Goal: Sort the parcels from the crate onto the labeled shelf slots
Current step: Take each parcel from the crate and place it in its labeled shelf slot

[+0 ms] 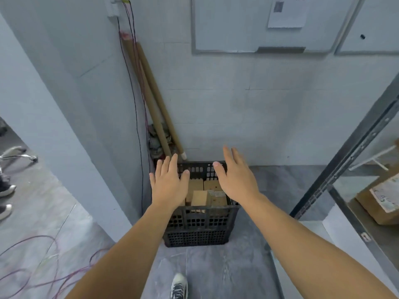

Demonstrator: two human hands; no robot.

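A black perforated plastic crate (197,230) stands on the grey floor against the wall. Several brown cardboard parcels (199,196) lie inside it; one carries a striped white label (216,193). My left hand (169,184) hovers over the crate's left side, palm down, fingers straight and spread, holding nothing. Over the crate's right side my right hand (234,178) is stretched out flat in the same way, empty too. Both forearms reach in from the bottom of the view. The hands cover part of the parcels.
A dark metal shelf frame (345,160) rises at the right, with a cardboard box (382,201) on a lower shelf. Cardboard tubes (155,98) lean in the corner behind the crate. Loose wires (43,270) lie on the floor left. My shoe (178,285) shows below. Another person's shoes (5,190) stand at the far left.
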